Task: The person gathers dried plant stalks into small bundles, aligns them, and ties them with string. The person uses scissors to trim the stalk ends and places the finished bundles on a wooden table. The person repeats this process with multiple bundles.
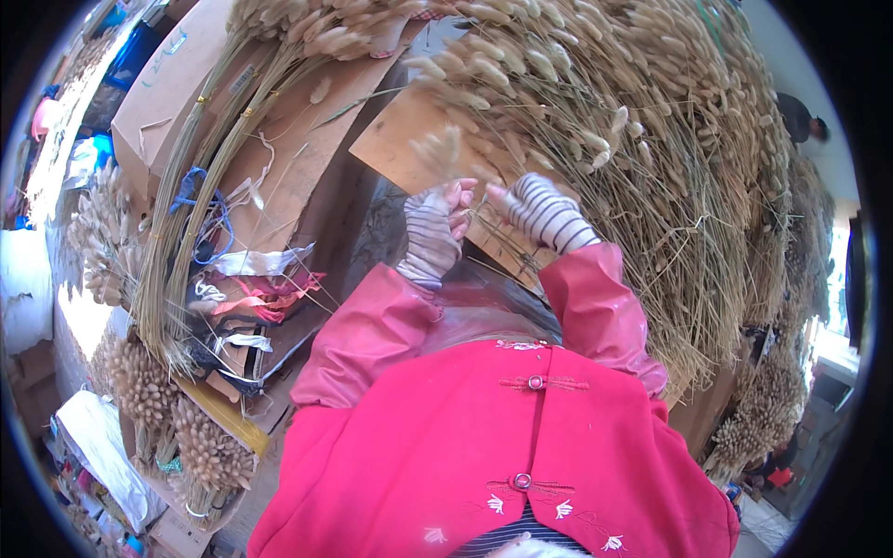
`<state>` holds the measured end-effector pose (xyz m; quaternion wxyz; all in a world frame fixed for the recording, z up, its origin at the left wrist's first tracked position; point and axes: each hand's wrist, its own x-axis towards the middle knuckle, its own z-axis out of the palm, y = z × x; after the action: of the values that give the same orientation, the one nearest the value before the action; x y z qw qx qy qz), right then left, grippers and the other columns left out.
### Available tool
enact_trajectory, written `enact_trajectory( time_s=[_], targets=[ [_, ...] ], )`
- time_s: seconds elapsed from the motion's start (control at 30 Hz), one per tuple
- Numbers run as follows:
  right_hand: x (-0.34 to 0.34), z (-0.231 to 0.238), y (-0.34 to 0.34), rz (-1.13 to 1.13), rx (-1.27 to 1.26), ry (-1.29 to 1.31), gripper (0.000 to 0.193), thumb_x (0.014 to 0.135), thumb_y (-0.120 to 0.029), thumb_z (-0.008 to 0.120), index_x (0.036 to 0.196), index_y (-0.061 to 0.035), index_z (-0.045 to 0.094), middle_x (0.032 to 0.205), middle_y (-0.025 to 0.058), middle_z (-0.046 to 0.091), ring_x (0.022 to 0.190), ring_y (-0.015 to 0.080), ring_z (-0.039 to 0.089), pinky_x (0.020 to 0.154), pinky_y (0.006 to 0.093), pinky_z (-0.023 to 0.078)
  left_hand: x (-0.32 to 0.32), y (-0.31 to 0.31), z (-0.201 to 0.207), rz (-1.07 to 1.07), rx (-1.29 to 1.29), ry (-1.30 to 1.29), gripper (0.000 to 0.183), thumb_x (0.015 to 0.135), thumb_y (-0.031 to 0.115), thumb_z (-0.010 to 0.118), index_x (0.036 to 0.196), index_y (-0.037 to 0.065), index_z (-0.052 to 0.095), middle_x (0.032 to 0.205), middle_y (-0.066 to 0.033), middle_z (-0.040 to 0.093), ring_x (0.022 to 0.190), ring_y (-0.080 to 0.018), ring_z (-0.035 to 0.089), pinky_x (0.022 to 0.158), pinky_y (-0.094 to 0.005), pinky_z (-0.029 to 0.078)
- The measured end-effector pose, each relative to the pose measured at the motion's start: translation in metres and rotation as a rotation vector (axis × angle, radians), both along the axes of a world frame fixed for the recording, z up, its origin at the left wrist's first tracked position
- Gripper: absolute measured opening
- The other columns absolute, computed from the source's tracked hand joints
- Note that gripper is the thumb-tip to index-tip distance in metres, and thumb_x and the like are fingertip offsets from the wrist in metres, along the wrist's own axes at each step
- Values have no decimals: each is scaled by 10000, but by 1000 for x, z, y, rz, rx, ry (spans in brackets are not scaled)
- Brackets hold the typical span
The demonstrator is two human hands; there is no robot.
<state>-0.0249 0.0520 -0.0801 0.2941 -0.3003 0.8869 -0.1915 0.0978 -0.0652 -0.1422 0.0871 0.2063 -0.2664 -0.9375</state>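
My left hand point(439, 221), in a striped fingerless glove, is closed with its fingers curled. Blurred fluffy heads of dried bunny-tail grass point(439, 152) rise just above it, their stalks running down into the fingers. Close by on the right, my right hand point(538, 208), gloved alike, has thumb and fingers pinched together; whatever lies between them is too small to make out. Thin stalks show below and between the two hands. To the right spreads a big heap of dried bunny-tail grass point(660, 186), heads toward the back and stems toward me.
At left, tied grass bundles point(186, 232) lie across a cardboard box point(279, 209), with blue cord point(216, 228) and red cloth strips point(270, 298) beside them. A brown board point(395, 139) lies beneath the heap. More bundles point(212, 446) stand lower left. Another person point(802, 119) is far right.
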Motion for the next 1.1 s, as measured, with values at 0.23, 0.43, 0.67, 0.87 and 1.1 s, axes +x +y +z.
enact_trajectory(
  time_s=[0.23,0.43,0.67,0.87,1.1],
  targets=[
    [35,-35,-2,-545,-537,-599,286,872,-232,606,647,-60,569,555,-38,491,479,41,386,414,221,289,2,1,9,-36,-54,-93,316,937,190,504,1121,-67,487,774,13,468,524,-40,357,426,-186,332],
    [35,24,42,128,398,214,273,746,-285,627,701,-16,643,614,186,581,574,314,588,565,400,479,1,-2,4,17,-55,-94,297,926,180,521,1078,-74,507,756,3,478,504,-39,351,411,-184,316],
    [52,24,20,165,3,423,224,735,-244,658,740,-24,619,659,168,579,653,341,595,587,416,475,-2,7,8,71,-101,-101,271,921,175,530,1040,-68,532,740,3,490,483,-33,341,400,-179,305],
    [54,-27,4,151,-443,366,122,738,-119,648,810,-54,574,751,144,560,710,335,579,624,409,468,2,7,8,68,-107,-96,265,897,211,576,1017,-24,590,723,31,515,502,-14,396,428,-166,302],
    [48,5,41,155,130,265,135,728,-105,648,811,-29,574,740,187,564,718,373,577,634,444,462,3,4,1,106,-88,-114,252,896,126,533,1046,-77,532,735,4,488,480,-40,355,401,-192,322]
  ],
)
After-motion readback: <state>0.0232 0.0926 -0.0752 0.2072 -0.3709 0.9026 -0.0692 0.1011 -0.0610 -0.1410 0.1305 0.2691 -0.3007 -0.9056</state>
